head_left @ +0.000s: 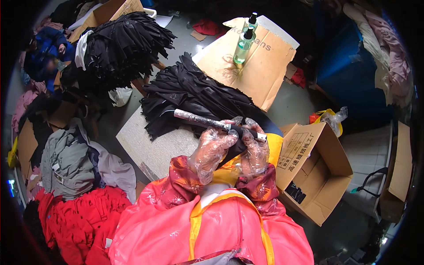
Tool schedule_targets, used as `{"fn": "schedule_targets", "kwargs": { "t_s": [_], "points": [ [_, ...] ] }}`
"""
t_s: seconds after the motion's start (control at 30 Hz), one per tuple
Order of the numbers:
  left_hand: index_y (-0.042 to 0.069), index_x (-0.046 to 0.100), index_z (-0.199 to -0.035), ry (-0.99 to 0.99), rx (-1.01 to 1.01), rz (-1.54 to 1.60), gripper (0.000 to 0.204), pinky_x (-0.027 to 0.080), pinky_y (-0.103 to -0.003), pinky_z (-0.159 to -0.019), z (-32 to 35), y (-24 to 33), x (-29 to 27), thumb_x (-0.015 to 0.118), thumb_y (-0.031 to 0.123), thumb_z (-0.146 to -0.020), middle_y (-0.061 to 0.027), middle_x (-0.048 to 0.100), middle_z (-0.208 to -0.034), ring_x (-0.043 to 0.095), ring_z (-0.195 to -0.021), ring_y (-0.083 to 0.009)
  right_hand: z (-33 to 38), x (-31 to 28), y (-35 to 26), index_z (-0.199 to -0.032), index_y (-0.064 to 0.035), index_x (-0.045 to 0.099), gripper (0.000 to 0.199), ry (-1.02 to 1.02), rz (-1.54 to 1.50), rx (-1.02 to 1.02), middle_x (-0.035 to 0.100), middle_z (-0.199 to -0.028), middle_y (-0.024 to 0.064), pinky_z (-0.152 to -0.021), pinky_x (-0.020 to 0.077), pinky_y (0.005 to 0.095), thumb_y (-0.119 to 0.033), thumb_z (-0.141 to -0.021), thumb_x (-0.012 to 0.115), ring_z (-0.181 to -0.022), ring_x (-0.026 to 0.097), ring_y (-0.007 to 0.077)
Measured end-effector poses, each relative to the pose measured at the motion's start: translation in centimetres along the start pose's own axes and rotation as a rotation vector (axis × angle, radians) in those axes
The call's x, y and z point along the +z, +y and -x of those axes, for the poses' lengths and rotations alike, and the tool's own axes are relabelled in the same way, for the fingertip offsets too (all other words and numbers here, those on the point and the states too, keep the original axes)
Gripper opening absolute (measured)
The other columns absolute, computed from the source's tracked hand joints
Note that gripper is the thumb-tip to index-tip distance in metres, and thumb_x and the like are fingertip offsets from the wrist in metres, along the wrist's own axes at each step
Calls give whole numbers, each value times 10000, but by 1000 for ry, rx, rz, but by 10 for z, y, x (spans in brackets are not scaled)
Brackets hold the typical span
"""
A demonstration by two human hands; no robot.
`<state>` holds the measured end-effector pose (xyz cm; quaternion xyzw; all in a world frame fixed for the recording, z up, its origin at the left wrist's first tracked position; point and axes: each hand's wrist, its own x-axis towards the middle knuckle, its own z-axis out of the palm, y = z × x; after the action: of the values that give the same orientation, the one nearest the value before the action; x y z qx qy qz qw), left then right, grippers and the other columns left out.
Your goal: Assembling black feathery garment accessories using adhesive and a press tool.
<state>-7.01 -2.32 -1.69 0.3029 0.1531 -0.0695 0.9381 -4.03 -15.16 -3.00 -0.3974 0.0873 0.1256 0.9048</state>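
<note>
Both my hands wear clear plastic gloves and are close together in front of my chest. My left hand (211, 148) is closed round a slim rod (194, 118), whose left part looks silvery and speckled and whose right end is white. My right hand (255, 152) pinches the same rod near that end. Between the hands, a black cloth strip (237, 131) lies around the rod and hangs down below it. Just beyond, a heap of black cloth strips (190, 97) fans out on a pale board (143, 145).
Flattened cardboard (265, 66) with two green spray bottles (243, 46) lies beyond the strips. An opened cardboard box (322, 176) stands at right, holding small black pieces. Another black strip heap (123, 48) is far left. Red cloth (84, 221) and grey cloth (66, 163) are piled at left.
</note>
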Motion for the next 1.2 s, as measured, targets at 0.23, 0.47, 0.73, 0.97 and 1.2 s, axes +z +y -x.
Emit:
{"fn": "schedule_targets", "kwargs": {
  "t_s": [0.23,0.47,0.73,0.97,1.2],
  "points": [
    [-5,519,-1176,-37,88,-24,372,442,-335,-981,2,0,1,596,-14,-812,-121,615,-1111,595,-1032,-201,-3,-3,-3,-1258,54,453,453,-117,-67,137,614,-1137,145,-953,468,331,-64,-874,662,-1044,600,217],
    [0,576,-1115,15,-104,-264,319,495,-283,-849,-4,4,-15,585,-37,-799,-66,624,-996,599,-925,-144,2,-11,-1,-1131,45,578,344,-49,52,76,629,-1089,115,-908,489,318,-75,-840,716,-976,606,186],
    [33,577,-1093,136,-146,-346,279,517,-267,-687,1,9,-18,643,2,-823,-46,608,-992,584,-862,-115,5,-15,8,-1127,24,582,359,24,234,-122,623,-1107,120,-899,487,294,23,-798,724,-967,601,174],
    [20,582,-1154,-32,-33,-206,307,501,-256,-698,4,7,-6,634,150,-881,-34,616,-1049,577,-884,-104,1,-14,12,-1138,32,564,370,-23,87,-74,623,-1116,141,-918,497,314,48,-798,709,-998,611,203],
    [46,597,-1142,38,-62,-131,275,482,-233,-606,-2,1,-13,644,146,-890,-24,635,-989,594,-818,-97,5,-20,7,-1148,22,559,385,-110,187,-29,617,-1139,151,-912,515,333,77,-793,695,-1028,619,218]
  ]
}}
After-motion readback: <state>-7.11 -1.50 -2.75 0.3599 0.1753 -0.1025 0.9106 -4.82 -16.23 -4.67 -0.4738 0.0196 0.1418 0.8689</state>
